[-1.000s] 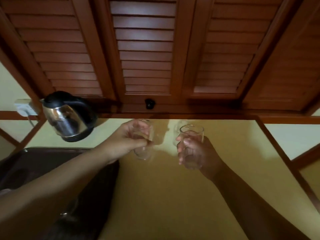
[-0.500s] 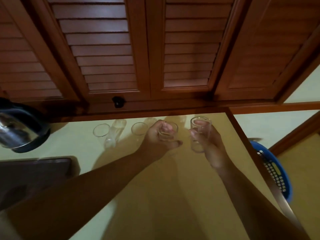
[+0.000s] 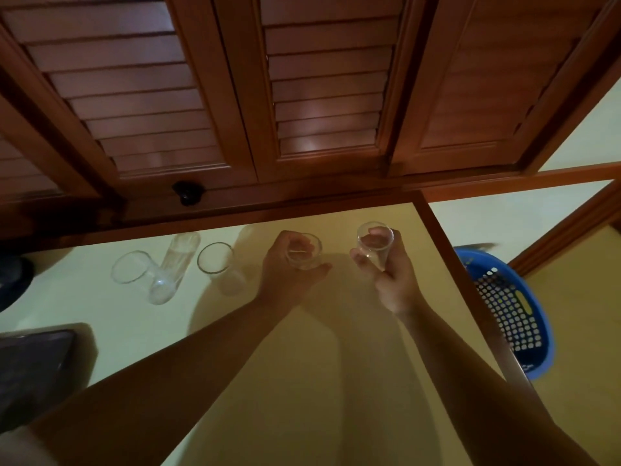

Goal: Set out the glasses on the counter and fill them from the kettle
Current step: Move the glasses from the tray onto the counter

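My left hand (image 3: 285, 270) is closed round a clear glass (image 3: 307, 255) held low over the yellow counter (image 3: 302, 364). My right hand (image 3: 391, 280) grips a second clear glass (image 3: 374, 245) a little to the right, near the counter's right edge. To the left, two empty glasses (image 3: 132, 272) (image 3: 218, 269) stand upright on the counter, and a tall one (image 3: 173, 267) sits between them, apparently tilted or lying. Only the dark base of the kettle (image 3: 13, 280) shows at the far left edge.
Brown louvred cabinet doors (image 3: 302, 95) hang above the counter's back edge, with a black knob (image 3: 186, 193) under them. A dark sink (image 3: 33, 371) is at the lower left. A blue perforated basket (image 3: 507, 307) sits on the floor beyond the counter's right edge.
The view has swung to the right, so the kettle has slid almost out at the left. Both hands, each with its glass, have moved to the right end of the counter.
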